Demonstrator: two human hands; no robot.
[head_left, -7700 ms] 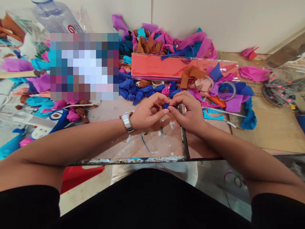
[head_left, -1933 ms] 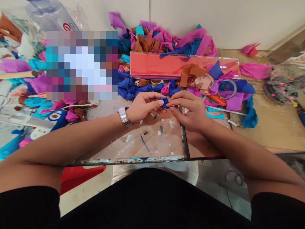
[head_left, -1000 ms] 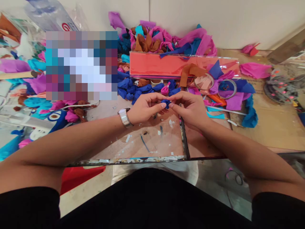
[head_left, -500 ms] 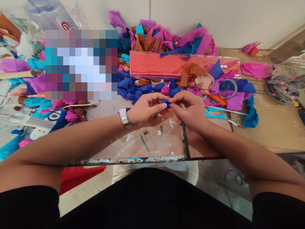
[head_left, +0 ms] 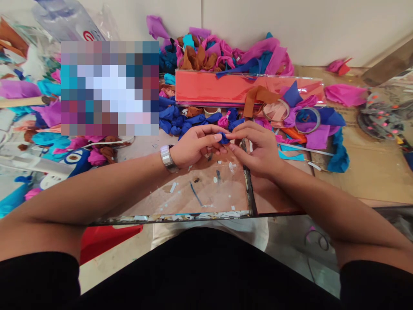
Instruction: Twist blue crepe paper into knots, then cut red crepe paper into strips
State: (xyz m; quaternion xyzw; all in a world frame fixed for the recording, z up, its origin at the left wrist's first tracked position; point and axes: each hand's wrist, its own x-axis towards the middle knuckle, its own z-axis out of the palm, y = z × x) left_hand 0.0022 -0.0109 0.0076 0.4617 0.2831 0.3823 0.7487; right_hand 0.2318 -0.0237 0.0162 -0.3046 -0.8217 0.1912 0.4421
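Note:
A small gathered piece of blue crepe paper point(head_left: 223, 138) is held between my hands above the table's middle. My left hand point(head_left: 196, 145), with a metal watch on its wrist, pinches it between thumb and fingers. At its right end, my right hand point(head_left: 258, 146) has its index finger and thumb closed around the paper's edge, the thumb a little lower. Just behind my hands lie several twisted blue paper pieces point(head_left: 190, 125) and a small pink paper bud point(head_left: 223, 118).
A long plastic-wrapped pack of coral paper point(head_left: 219, 86) lies behind, with heaped colored paper point(head_left: 226, 51) beyond it. Tape rolls point(head_left: 308, 120) and paper scraps sit at right. On the left are a power strip point(head_left: 51, 178) and a large clear bottle point(head_left: 67, 26).
My right thumb has moved down from the blue paper, and the right fingers have shifted slightly. My left hand's lower fingers have curled a little, still pinching the paper.

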